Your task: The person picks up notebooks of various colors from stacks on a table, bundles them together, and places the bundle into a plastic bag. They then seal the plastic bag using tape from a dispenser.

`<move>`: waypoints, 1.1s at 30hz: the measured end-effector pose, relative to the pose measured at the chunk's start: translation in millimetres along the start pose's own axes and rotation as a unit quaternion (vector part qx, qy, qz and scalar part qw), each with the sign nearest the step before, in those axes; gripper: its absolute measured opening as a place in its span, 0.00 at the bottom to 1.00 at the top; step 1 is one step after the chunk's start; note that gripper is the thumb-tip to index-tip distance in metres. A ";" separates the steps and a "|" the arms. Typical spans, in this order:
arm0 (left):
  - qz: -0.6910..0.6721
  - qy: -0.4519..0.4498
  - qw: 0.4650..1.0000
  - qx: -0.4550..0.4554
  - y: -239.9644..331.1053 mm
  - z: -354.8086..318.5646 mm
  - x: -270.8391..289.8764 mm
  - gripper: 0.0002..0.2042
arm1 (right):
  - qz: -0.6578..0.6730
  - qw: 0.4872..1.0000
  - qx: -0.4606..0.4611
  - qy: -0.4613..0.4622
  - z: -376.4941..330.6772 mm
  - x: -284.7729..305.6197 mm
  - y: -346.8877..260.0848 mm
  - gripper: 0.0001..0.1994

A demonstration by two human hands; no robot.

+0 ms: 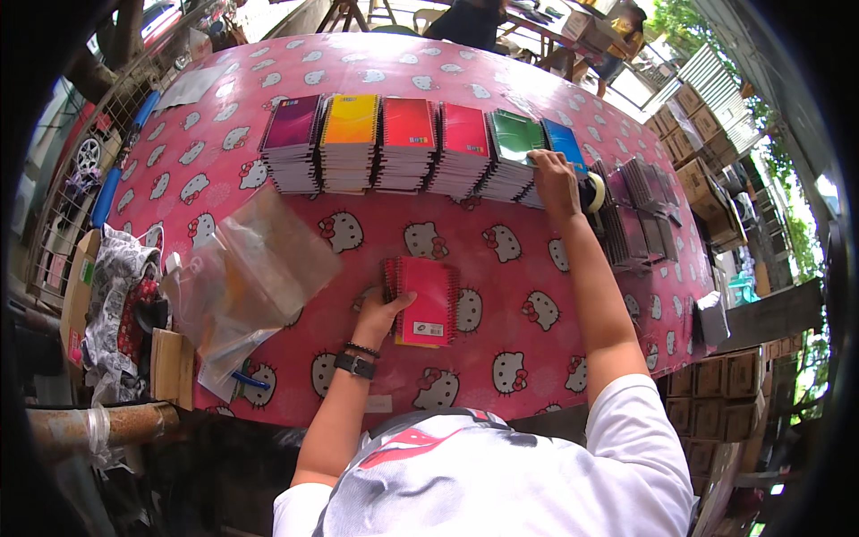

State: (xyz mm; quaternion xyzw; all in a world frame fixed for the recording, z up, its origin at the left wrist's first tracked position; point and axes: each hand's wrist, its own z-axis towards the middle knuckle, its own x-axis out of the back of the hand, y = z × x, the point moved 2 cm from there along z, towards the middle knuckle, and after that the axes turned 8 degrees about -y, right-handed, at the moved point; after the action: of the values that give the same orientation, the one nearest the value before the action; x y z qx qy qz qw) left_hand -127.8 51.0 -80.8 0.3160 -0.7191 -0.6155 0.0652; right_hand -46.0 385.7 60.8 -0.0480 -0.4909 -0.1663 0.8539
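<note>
My left hand [380,315] is closed around the left side of a small stack of spiral notebooks [428,291], its thumb on the pink top cover. A yellow edge shows beneath that cover. Farther off to the right, my right hand [557,183] has its fingers closed at the near right corner of a green notebook [514,136] on top of its pile. Beside it in the row stand piles of purple [292,123], yellow [351,119], red [408,123], pink [464,130] and blue notebooks [564,143]. My right hand partly hides the blue pile.
Right of my right hand are a tape roll [592,192] and several dark wrapped packs [635,215]. Clear plastic bags [259,268] and a blue pen [250,379] lie left on the pink patterned tablecloth [488,309]. Cartons [716,394] are stacked beyond the right edge. People are in the background.
</note>
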 end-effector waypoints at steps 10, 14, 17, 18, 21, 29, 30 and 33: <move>0.023 -0.003 1.000 -0.002 -2.2 3.9 -1.6 0.25 | 0.169 0.984 -0.039 0.035 0.8 52.7 -16.6 0.10; -0.183 0.030 0.982 0.032 -20.2 7.1 16.9 0.26 | 0.530 0.799 -0.139 -0.248 -11.8 62.6 -82.1 0.09; -0.336 -0.123 0.927 0.114 24.7 0.8 -7.4 0.24 | 0.550 0.671 -0.203 -0.454 -62.5 -1.1 -123.1 0.17; -0.258 -0.116 0.954 0.100 22.5 2.0 -7.1 0.24 | 0.413 0.774 -0.109 -0.467 -74.6 -32.1 -135.6 0.18; -0.039 -0.057 0.997 0.038 16.5 -0.8 -0.5 0.24 | 0.421 0.850 -0.061 -0.311 -63.6 -30.6 -142.2 0.20; -0.031 -0.063 0.996 0.055 8.8 4.7 -7.8 0.22 | 0.029 0.863 -0.490 -0.118 2.3 9.5 122.4 0.31; -0.034 -0.053 0.997 0.044 10.6 3.6 -3.2 0.22 | 0.040 0.867 -0.478 -0.133 10.7 4.5 121.4 0.31; -0.003 -0.001 0.999 0.034 7.3 1.6 1.1 0.23 | 0.000 0.894 -0.429 -0.128 15.9 -5.1 114.2 0.29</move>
State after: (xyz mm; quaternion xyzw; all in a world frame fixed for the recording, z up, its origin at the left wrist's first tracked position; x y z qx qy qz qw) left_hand -132.2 52.1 -74.7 0.3201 -0.7388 -0.5908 0.0519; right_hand -23.6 498.1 73.9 -0.4309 -0.4767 -0.3531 0.6800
